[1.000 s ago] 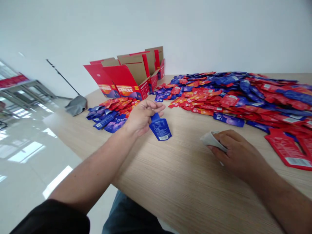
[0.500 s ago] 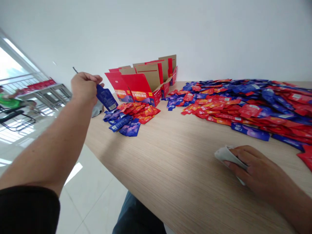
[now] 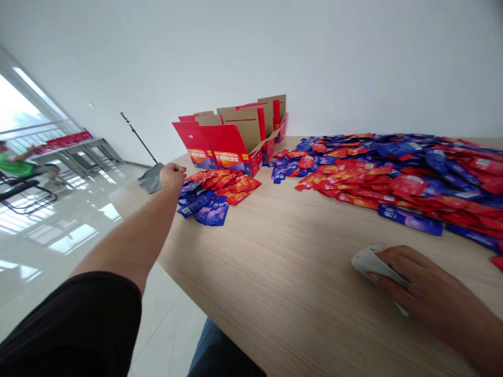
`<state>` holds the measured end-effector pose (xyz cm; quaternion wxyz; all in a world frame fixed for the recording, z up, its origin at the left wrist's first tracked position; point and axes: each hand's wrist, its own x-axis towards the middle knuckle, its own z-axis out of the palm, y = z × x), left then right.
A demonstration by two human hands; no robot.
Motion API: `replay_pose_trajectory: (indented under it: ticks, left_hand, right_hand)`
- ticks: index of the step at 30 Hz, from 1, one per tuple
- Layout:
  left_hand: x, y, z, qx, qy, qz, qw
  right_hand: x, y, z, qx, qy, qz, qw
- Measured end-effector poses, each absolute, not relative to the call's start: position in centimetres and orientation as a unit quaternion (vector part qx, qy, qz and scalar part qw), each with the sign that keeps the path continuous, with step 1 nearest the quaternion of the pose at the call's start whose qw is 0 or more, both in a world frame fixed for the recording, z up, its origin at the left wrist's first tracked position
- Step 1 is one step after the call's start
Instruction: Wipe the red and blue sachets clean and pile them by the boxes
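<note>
My left hand (image 3: 173,177) is stretched out over the left end of the table, its fingers closed at the edge of a small pile of blue pouches (image 3: 212,210) and red pouches (image 3: 240,186). What it holds, if anything, is hidden. On the right, my right hand (image 3: 406,277) grips a folded white cloth (image 3: 377,267) low over the table top. Beyond it spreads a large heap of red and blue pouches (image 3: 408,183). Open red boxes (image 3: 226,144) stand behind the small pile.
The wooden table (image 3: 275,262) runs along a white wall. A grey cloth (image 3: 151,178) lies at its far left end, near a thin black pole (image 3: 139,139). In the left background, a person in green (image 3: 18,165) sits near metal tables (image 3: 94,152).
My left hand has moved right and down to the small pile, and the blue pouch that it held is no longer visible in it. My right hand still holds the white cloth.
</note>
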<state>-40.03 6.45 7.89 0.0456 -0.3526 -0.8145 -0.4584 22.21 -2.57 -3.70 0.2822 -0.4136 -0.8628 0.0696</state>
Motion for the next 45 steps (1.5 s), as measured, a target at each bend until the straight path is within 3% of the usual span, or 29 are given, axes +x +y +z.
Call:
replay_pose_trajectory:
  ticks: [5,10,18,21,25,33,45]
  left_hand:
    - [-38.6,5.1,9.3,-0.332,-0.736,-0.590,-0.006]
    - [-32.7,4.4,9.5,-0.378,-0.668,-0.635,-0.090]
    - [-15.8,3.0,5.0,-0.525,-0.551,-0.567,-0.316]
    - [-10.1,2.7,3.5,-0.602,-0.524,-0.494,-0.345]
    - [-3.9,3.6,2.2,-0.742,-0.480,-0.363,-0.295]
    - [5.7,8.2,2.1,-0.883,-0.394,-0.212,-0.143]
    - [13.1,11.5,0.4,-0.935,-0.345,-0.063,0.056]
  right_hand:
    - [21.6,-2.9,-3.1,-0.419,-0.861,0.086,0.276]
    - [20.7,-3.4,-1.7,-0.456,-0.836,0.120,0.281]
    - [19.5,-3.8,1.0,-0.526,-0.797,0.203,0.216]
    - [19.4,-3.5,1.0,-0.547,-0.788,0.198,0.202]
    - [19.5,-3.4,1.3,-0.558,-0.784,0.205,0.179]
    - [20.1,-3.8,2.7,-0.531,-0.794,0.262,0.136]
    - [20.1,-3.4,2.2,-0.492,-0.812,0.271,0.159]
